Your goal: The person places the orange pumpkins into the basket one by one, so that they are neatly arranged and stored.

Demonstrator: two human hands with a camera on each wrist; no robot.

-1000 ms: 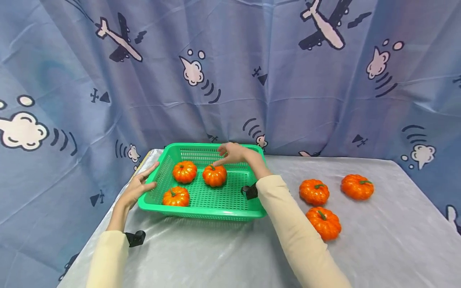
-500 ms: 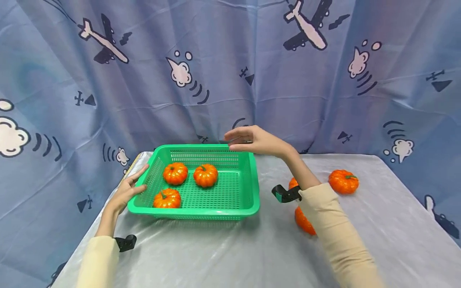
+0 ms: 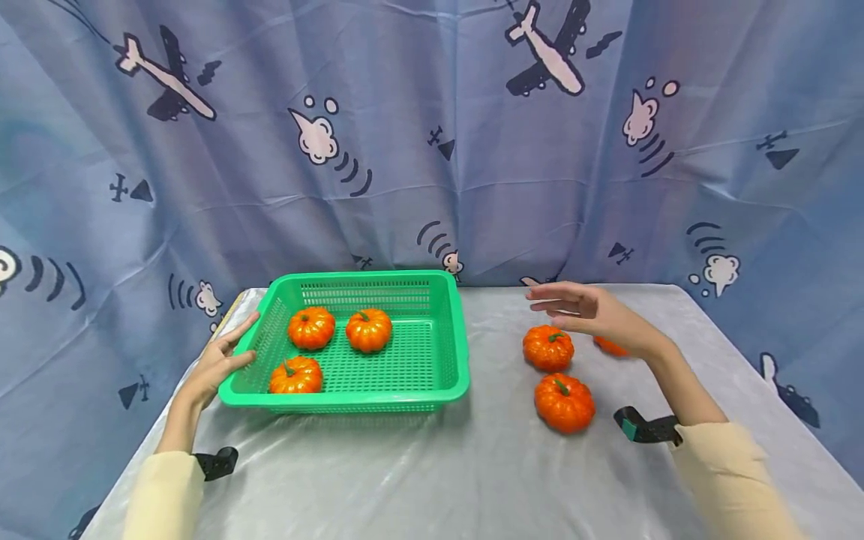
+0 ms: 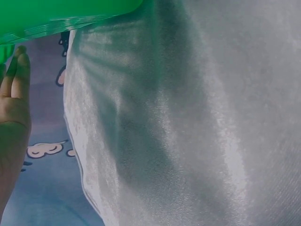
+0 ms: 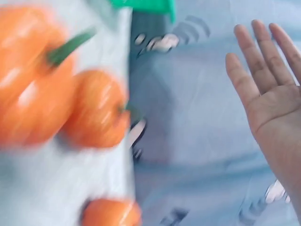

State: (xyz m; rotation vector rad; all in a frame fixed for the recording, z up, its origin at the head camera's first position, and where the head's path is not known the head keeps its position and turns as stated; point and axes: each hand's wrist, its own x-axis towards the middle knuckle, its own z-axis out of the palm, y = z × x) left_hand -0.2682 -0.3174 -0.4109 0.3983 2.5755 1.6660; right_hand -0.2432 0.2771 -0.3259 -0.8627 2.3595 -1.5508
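My left hand (image 3: 214,369) rests at the left side of a green plastic basket (image 3: 344,398), fingers straight along its rim. Inside the basket sit an orange pumpkin (image 3: 311,328) at the back left, another pumpkin (image 3: 369,330) beside it, and a third pumpkin (image 3: 296,376) at the front left. My right hand (image 3: 594,311) hovers above the right part of the table, holding nothing, its fingers extended. Below its fingertips lies a pumpkin (image 3: 548,349), with a second pumpkin (image 3: 565,403) in front. A further pumpkin (image 3: 610,346) is mostly hidden behind the right hand.
A silver-grey cloth covers the table (image 3: 405,480). Behind it hangs a blue curtain (image 3: 378,225) printed with planes and clouds. A black wrist camera (image 3: 648,427) sticks out from the right wrist, and another camera (image 3: 217,463) from the left.
My right hand has moved from over the middle pumpkin in the basket, up and out to the right, above the loose pumpkins. The view has turned right; my left hand stays at the basket.
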